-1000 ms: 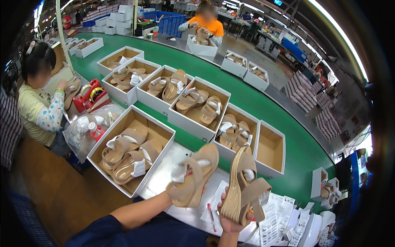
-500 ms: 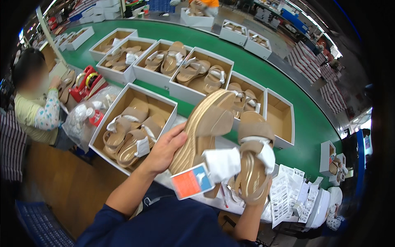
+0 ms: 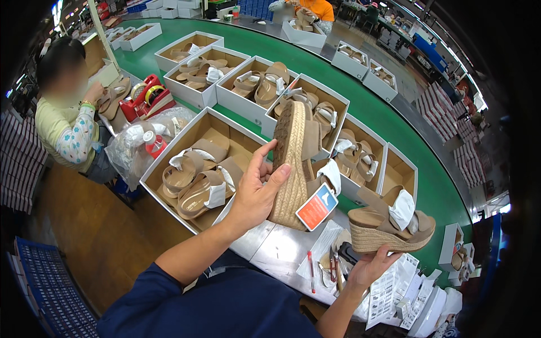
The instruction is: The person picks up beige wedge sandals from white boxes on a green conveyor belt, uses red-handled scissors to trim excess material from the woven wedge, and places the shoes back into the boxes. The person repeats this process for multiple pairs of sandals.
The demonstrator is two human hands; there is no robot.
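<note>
My left hand (image 3: 260, 188) is closed round the sole of a tan wedge sandal (image 3: 293, 163), held on edge with its woven side showing. An orange-and-blue hang tag (image 3: 317, 207) dangles from that sandal, beside white wrapping on the strap. Lower on the right, my right hand (image 3: 372, 267) grips a second wedge sandal (image 3: 391, 228) from beneath, sole down, with white paper round its straps. Left of my left hand, an open white box (image 3: 163, 194) holds a pair of tan sandals (image 3: 203, 180) with white-wrapped straps.
Several open shoe boxes (image 3: 217, 96) with sandals stand in a row on the green table (image 3: 236, 42). A pen (image 3: 310, 270), scissors (image 3: 333, 267) and printed papers (image 3: 389, 287) lie on the metal worktop (image 3: 270, 242). At left sits a person (image 3: 67, 118) near a red tape dispenser (image 3: 147, 98).
Both sandals have turned: the left one now shows its woven edge and outsole, the right one its side. My hands have moved apart, the right one outward. The view has shifted.
</note>
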